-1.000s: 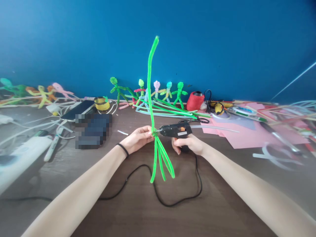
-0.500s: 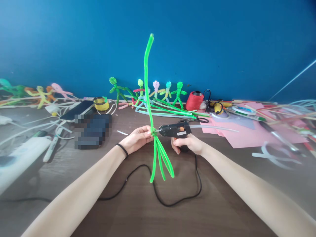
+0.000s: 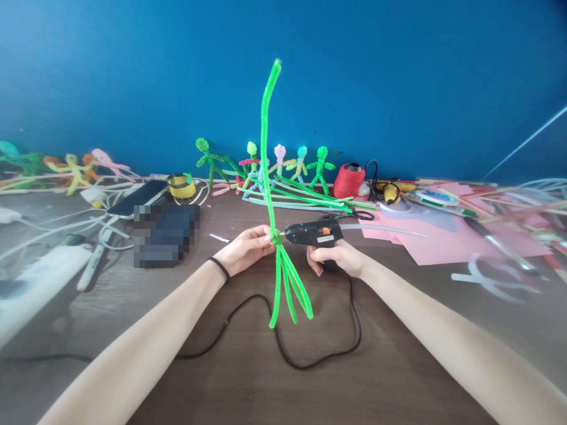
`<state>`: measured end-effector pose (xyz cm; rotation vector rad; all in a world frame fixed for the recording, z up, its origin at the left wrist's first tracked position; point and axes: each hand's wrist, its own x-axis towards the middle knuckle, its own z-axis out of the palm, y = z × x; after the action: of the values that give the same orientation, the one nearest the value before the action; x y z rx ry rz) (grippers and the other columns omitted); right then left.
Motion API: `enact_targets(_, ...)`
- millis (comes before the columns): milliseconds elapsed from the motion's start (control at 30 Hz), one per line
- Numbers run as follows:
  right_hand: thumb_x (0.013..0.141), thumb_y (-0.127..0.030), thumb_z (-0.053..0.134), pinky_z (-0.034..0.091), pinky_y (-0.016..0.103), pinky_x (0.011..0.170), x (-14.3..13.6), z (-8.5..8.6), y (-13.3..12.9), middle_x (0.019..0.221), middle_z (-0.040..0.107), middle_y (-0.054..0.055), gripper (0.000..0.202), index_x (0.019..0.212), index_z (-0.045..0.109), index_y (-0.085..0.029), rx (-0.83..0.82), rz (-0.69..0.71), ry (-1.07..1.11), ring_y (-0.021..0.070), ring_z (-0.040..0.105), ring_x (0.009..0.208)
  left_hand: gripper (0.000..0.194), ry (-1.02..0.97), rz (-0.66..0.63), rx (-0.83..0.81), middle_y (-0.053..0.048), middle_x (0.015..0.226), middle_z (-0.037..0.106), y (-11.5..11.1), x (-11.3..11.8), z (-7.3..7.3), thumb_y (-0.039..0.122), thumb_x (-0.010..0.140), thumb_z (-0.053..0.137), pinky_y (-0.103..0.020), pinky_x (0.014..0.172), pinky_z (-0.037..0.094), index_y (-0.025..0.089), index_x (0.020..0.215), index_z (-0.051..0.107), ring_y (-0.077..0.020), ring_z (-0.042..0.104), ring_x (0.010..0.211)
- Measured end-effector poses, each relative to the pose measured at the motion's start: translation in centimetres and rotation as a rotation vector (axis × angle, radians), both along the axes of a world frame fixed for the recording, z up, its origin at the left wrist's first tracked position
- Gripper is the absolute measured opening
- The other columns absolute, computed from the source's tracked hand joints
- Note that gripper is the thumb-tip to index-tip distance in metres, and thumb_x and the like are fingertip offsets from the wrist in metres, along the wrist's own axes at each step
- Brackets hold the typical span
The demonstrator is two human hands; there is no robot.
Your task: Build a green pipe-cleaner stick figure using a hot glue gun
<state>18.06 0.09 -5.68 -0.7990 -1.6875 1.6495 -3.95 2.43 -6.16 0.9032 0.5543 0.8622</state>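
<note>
My left hand point(image 3: 248, 249) pinches a bundle of bright green pipe cleaners point(image 3: 287, 277) at its twisted knot. One long stem rises upright from the knot, its top bent slightly right, while several shorter legs fan out below. In my right hand point(image 3: 336, 257) is a black hot glue gun point(image 3: 310, 232), its fingers wrapped round the handle. The gun's metal nozzle points left and meets the knot, or comes very close to it. A clear glue stick point(image 3: 385, 228) sticks out of the gun's rear. The black power cord point(image 3: 305, 369) loops across the table below.
Small pipe-cleaner figures point(image 3: 322, 165) stand along the blue wall. Loose green pipe cleaners point(image 3: 310, 198) lie before them, beside a red thread spool point(image 3: 348, 182). Pink paper sheets point(image 3: 438, 245) are at right. A phone point(image 3: 144, 199), a yellow tape roll point(image 3: 181, 186) and a white power strip point(image 3: 42, 286) are at left.
The upper end of the long green stem has swayed slightly to the right. Both hands and the glue gun have hardly moved.
</note>
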Motion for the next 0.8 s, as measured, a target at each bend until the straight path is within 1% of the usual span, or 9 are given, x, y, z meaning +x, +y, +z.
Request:
enact_targets(200,0.068,-0.024,0.056,0.039,0.025,0.048,-0.1,-0.2,0.0,0.049,0.056,0.001,0.019,0.053,0.052,-0.013,-0.059,-0.040,0.019,0.0105,0.050,0.045,0.020,-0.009,0.014,-0.007,0.001,0.063,0.059,0.0,0.0,0.0,0.016,0.055,0.077,-0.021,0.066,0.044,0.012,0.066,0.061,-0.0073,0.055,0.061)
enact_targets(267,0.068,-0.026,0.058,0.040,0.024,0.047,-0.1,-0.3,0.1,0.053,0.058,0.002,0.018,0.057,0.054,-0.013,-0.078,-0.109,0.052,0.0104,0.052,0.046,0.020,-0.020,0.023,-0.011,0.001,0.062,0.059,0.0,0.0,0.0,0.015,0.055,0.077,-0.020,0.065,0.044,0.012,0.067,0.062,-0.0069,0.055,0.060)
enact_targets(367,0.068,-0.028,0.058,0.041,0.022,0.046,-0.1,-0.3,0.3,0.064,0.061,0.003,0.016,0.070,0.058,-0.012,-0.129,-0.230,0.146,0.0106,0.054,0.050,0.021,-0.036,0.037,-0.022,0.001,0.064,0.060,0.1,0.0,0.0,0.014,0.053,0.078,-0.019,0.063,0.045,0.012,0.067,0.062,-0.0064,0.055,0.059)
enact_targets(433,0.069,-0.030,0.055,0.042,0.022,0.045,0.0,-0.3,0.5,0.065,0.061,0.003,0.019,0.076,0.058,-0.013,-0.188,-0.257,0.191,0.0112,0.055,0.051,0.021,-0.048,0.036,-0.027,0.001,0.064,0.061,0.1,-0.1,0.0,0.014,0.052,0.079,-0.019,0.064,0.045,0.012,0.066,0.063,-0.0062,0.055,0.059)
enact_targets(500,0.072,-0.033,0.051,0.043,0.023,0.045,0.0,-0.2,0.7,0.059,0.060,0.004,0.021,0.074,0.056,-0.013,-0.232,-0.275,0.155,0.0122,0.055,0.048,0.021,-0.069,0.029,-0.023,0.002,0.064,0.061,0.1,-0.1,0.0,0.014,0.052,0.079,-0.019,0.064,0.046,0.012,0.067,0.064,-0.0060,0.055,0.059)
enact_targets(567,0.075,-0.035,0.049,0.045,0.025,0.048,-0.2,-0.2,0.7,0.055,0.060,0.005,0.023,0.072,0.054,-0.013,-0.243,-0.337,0.070,0.0136,0.056,0.048,0.022,-0.085,0.016,-0.024,0.001,0.066,0.062,0.1,-0.1,0.0,0.014,0.051,0.079,-0.019,0.064,0.046,0.013,0.068,0.065,-0.0066,0.056,0.060)
enact_targets(633,0.077,-0.037,0.050,0.046,0.025,0.049,-0.5,-0.1,0.6,0.057,0.061,0.005,0.025,0.075,0.055,-0.012,-0.224,-0.423,-0.009,0.0142,0.058,0.049,0.025,-0.096,0.001,-0.037,0.001,0.068,0.064,-0.1,0.1,0.1,0.015,0.050,0.080,-0.019,0.063,0.046,0.014,0.070,0.066,-0.0079,0.058,0.062)
enact_targets(700,0.076,-0.040,0.053,0.045,0.025,0.049,-0.7,0.0,0.3,0.062,0.061,0.004,0.028,0.082,0.056,-0.013,-0.159,-0.503,-0.071,0.0139,0.057,0.051,0.028,-0.098,-0.014,-0.056,0.000,0.070,0.065,-0.4,0.3,0.3,0.017,0.048,0.081,-0.020,0.062,0.047,0.014,0.072,0.067,-0.0091,0.060,0.064)
enact_targets(800,0.076,-0.048,0.052,0.042,0.025,0.054,-0.8,0.1,0.0,0.067,0.061,0.003,0.035,0.084,0.060,-0.014,0.056,-0.609,-0.215,0.0141,0.055,0.058,0.031,-0.093,-0.033,-0.073,0.000,0.070,0.065,-0.9,0.6,0.7,0.018,0.046,0.082,-0.020,0.061,0.047,0.013,0.073,0.067,-0.0093,0.060,0.062)
